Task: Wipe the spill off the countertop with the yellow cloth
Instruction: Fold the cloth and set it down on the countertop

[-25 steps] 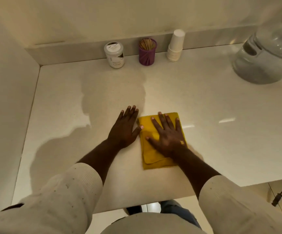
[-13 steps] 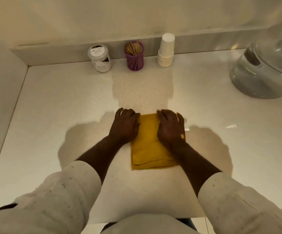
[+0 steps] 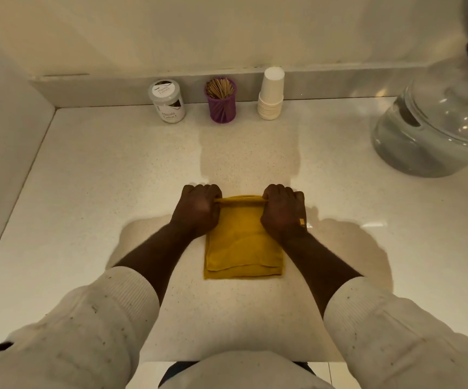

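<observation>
A folded yellow cloth (image 3: 242, 242) lies flat on the white countertop (image 3: 101, 192), in the middle in front of me. My left hand (image 3: 197, 210) pinches the cloth's far left corner, and my right hand (image 3: 283, 211) pinches the far right corner. Both fists are closed, and the far edge is lifted slightly into a taut roll between them. No spill is plainly visible; only shadows fall on the counter around my arms.
Along the back wall stand a white-lidded jar (image 3: 167, 101), a purple toothpick holder (image 3: 221, 100) and a stack of white paper cups (image 3: 271, 94). A large clear water bottle (image 3: 434, 127) sits at the right. A side wall bounds the counter on the left.
My hands went from lying flat, the right one on the cloth and the left beside it, to curling into fists that grip the cloth's far corners and lift its far edge.
</observation>
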Demonstrator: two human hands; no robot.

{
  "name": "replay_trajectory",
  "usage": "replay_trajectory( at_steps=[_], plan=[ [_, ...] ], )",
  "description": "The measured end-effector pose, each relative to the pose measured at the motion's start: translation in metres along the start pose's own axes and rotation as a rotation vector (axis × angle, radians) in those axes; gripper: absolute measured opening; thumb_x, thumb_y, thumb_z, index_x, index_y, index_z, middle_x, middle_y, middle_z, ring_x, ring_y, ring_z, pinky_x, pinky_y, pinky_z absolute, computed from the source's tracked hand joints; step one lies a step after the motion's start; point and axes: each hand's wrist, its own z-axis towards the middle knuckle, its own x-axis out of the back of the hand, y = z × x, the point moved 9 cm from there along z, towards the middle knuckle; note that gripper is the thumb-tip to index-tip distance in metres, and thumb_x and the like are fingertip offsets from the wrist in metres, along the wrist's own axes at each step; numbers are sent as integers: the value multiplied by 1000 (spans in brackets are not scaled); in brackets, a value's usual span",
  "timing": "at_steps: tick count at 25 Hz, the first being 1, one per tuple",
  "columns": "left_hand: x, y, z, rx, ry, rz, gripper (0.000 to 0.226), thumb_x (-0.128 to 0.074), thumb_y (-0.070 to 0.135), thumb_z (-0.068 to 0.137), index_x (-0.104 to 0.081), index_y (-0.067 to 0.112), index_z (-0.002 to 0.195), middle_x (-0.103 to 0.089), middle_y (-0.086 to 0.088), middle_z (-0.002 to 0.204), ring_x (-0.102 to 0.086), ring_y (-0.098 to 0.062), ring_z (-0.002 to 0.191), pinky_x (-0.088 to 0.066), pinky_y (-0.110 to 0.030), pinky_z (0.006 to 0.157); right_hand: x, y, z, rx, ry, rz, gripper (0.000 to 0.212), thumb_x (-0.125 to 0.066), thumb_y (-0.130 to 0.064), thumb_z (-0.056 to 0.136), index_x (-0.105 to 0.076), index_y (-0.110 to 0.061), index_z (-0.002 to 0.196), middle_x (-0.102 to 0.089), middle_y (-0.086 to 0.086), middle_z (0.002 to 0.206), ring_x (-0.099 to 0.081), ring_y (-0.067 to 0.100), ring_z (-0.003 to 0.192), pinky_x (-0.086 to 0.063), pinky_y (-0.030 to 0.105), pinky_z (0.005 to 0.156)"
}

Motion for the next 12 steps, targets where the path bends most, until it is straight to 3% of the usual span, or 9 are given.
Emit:
replay_trajectory(
  at_steps=[5, 12],
  plan=[
    [13, 6, -12, -1, -43, -52, 28, -56, 21, 93, -65, 13, 119, -71, -7, 115, -65, -26, 106, -37, -45, 102, 31, -5, -25, -11, 126, -32, 34, -61, -8, 79, -66, -16, 112, -69, 6, 103, -63, 31, 91, -40, 42, 82],
    [52, 31, -39, -94, 21, -89, 32, -50, 28, 90, -70, 13, 109, -70, -6, 105, -64, -26, 99, -35, -43, 99, 84, -28, -83, -56, 334, -8, 39, -37, -26, 79, -70, -17, 100, -68, 7, 97, -62, 32, 88, -40, 43, 81]
  ],
)
